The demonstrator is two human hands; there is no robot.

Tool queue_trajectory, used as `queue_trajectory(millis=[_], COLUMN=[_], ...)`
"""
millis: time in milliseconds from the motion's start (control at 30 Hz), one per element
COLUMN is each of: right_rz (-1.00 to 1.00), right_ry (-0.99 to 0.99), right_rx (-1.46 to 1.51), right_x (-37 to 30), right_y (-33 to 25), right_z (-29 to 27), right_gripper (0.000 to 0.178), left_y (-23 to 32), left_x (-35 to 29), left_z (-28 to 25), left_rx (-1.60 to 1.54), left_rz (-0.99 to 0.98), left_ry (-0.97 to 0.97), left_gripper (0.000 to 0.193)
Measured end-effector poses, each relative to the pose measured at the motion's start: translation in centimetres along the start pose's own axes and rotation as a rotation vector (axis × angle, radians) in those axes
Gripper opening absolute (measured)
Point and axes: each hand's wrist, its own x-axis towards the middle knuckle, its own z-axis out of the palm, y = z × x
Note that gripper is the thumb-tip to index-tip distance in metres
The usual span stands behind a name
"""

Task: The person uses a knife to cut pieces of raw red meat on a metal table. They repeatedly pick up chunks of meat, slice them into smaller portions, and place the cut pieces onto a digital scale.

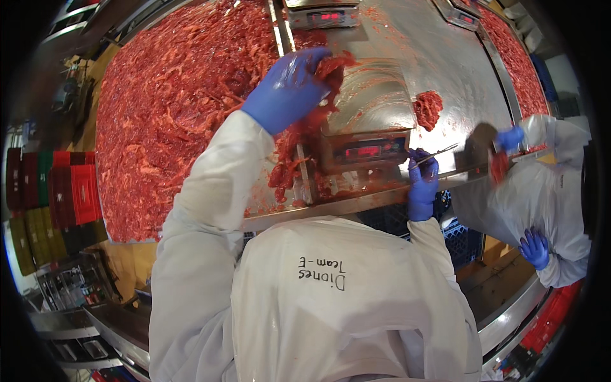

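Note:
My left hand [293, 89], in a blue glove, is closed around a handful of raw red meat strips [332, 70], held over the left edge of a scale's steel platform [372, 99]. The scale's display [368, 150] glows red. My right hand [423, 184], also gloved in blue, is by the table's near edge, just right of that display. Its fingers are closed on a thin metal tool [439, 153] pointing right; its exact kind is unclear. Beyond this hand, a small mound of meat [428, 109] lies on the steel table [455, 76].
A large heap of raw meat [172, 108] fills the left side. Two more scales, a nearer one [323, 14] and another [458, 14], stand farther back. At right, a co-worker's blurred gloved hand [509, 138] is near red meat. Red crates [75, 194] are stacked at far left.

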Motion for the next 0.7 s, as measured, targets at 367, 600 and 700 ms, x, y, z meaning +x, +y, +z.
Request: queue_trajectory(millis=[367, 600, 700], right_rz=[0.105, 0.258, 0.337], right_ry=[-0.024, -0.475, -0.757], right_rx=[0.111, -0.326, -0.356], right_x=[-0.6, -2.5, -2.4], right_y=[-4.9, -8.4, -9.3], right_z=[0.6, -1.0, 4.8], right_gripper=[0.04, 0.031, 0.033], left_y=[-3.8, -15.5, -11.5], left_x=[2.4, -6.9, -4.8], left_z=[4.0, 1.4, 5.4], left_rx=[-0.207, 0.131, 0.001], left_rz=[-0.062, -0.416, -0.076], left_ry=[-0.131, 0.049, 0.137], left_gripper=[0.055, 0.035, 0.024])
